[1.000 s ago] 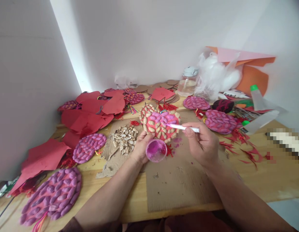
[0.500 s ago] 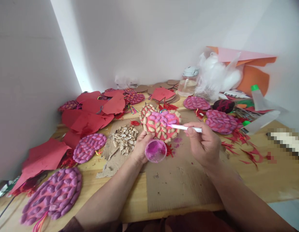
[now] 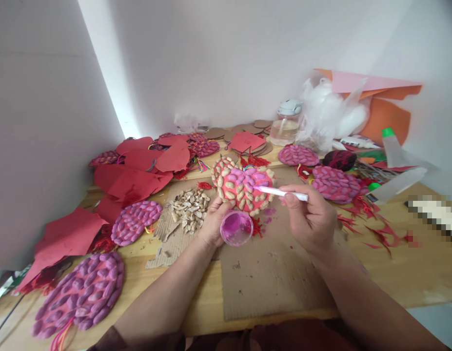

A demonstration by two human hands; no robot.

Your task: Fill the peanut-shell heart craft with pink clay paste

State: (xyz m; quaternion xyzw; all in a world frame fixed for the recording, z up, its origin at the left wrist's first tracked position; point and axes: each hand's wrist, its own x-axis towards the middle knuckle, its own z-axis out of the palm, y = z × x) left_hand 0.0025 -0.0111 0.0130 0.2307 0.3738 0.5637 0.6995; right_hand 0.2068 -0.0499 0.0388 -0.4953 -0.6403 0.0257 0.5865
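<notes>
My left hand point(image 3: 214, 224) is closed on the lower left edge of a red heart-like plaque point(image 3: 245, 192) covered in peanut shells. Close against the same hand is a small clear cup point(image 3: 237, 228) with purple paint inside; how the fingers support it is partly hidden. Several upper shells on the plaque are purple, while the others are plain tan. In my right hand point(image 3: 313, 217), thumb and fingers pinch a white-handled paintbrush point(image 3: 287, 193). Its purple tip touches the shells near the plaque's middle. A red tassel point(image 3: 257, 227) hangs below the plaque.
Loose peanut shells point(image 3: 190, 209) lie on cardboard point(image 3: 273, 287) left of my hands. Purple shell plaques point(image 3: 79, 295) and red paper cutouts point(image 3: 138, 178) cover the table's left side. Behind stand a lidded jar point(image 3: 284, 129) and a white plastic bag point(image 3: 321, 114); green-capped bottles point(image 3: 397, 185) are at right.
Both hands hold the same things, and the brush tip stays on nearly the same spot. The whole view has shifted very slightly.
</notes>
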